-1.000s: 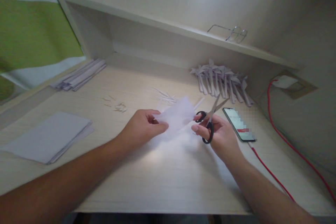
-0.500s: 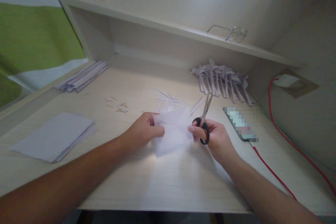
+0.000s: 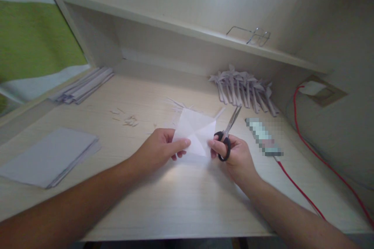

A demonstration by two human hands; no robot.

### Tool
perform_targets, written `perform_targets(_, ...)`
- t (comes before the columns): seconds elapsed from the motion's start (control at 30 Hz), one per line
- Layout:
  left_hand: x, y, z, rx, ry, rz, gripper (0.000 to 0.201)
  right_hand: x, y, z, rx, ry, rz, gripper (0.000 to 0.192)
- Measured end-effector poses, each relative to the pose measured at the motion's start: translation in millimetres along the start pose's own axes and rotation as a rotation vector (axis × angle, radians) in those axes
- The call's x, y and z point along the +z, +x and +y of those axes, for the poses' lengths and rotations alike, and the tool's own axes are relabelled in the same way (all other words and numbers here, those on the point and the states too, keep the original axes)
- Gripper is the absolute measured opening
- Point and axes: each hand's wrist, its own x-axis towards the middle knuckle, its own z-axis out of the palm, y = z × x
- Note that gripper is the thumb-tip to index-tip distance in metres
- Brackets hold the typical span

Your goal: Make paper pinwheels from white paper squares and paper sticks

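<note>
A square sheet of white paper (image 3: 195, 130) with diagonal creases is held up over the desk. My left hand (image 3: 168, 146) is closed on its left edge, thumb on top and fingertips beneath. My right hand (image 3: 233, 151) carries black-handled scissors (image 3: 228, 130), whose blades point up and away with a narrow gap between them. The right thumb and fingertips also pinch the paper's right edge. Behind the sheet, partly hidden by it, lie thin white paper strips (image 3: 175, 104). Small pale scraps (image 3: 130, 121) are scattered left of them.
Stacked paper sheets (image 3: 49, 155) lie at the left, with folded paper strips (image 3: 83, 85) behind. Paper pinwheels (image 3: 245, 87) rest in a row at the back right. A phone (image 3: 264, 136) with a red cable (image 3: 300, 190) is at the right. Glasses (image 3: 257, 35) sit on the shelf (image 3: 175, 19).
The paper has tilted and flattened toward me, so its creases show clearly. The left thumb lies further over it. The scissors stay in my right hand, and the view has shifted slightly.
</note>
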Motion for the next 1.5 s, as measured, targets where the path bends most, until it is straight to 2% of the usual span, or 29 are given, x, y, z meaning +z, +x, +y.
perform_targets(0.07,1.3,0,-1,0.013,-0.018,0.007,0.032,0,1,0,0.002,-0.007,-0.006,0.026)
perform_targets(0.2,-1.7,1,0,0.056,-0.069,0.060,0.029,-2,2,-5,0.040,-0.060,-0.116,0.026)
perform_targets(0.33,-10.0,2,4,0.153,-0.158,0.283,0.029,-4,1,-14,0.060,-0.131,-0.300,0.034)
perform_targets(0.4,-13.8,2,5,0.204,-0.226,0.384,0.025,-5,-2,-18,0.122,-0.178,-0.421,0.039)
perform_targets(0.5,-16.7,2,6,0.249,-0.277,0.447,0.022,-3,-6,-20,0.225,-0.216,-0.549,0.042)
perform_targets(0.63,-15.5,2,4,0.261,-0.275,0.416,0.023,-3,-8,-18,0.290,-0.229,-0.609,0.044)
perform_targets(0.9,-11.9,1,-3,0.253,-0.231,0.293,0.026,-4,-8,-14,0.316,-0.225,-0.605,0.044)
perform_targets(1.5,-12.5,1,-5,0.230,-0.206,0.281,0.028,-1,-9,-16,0.316,-0.250,-0.553,0.049)
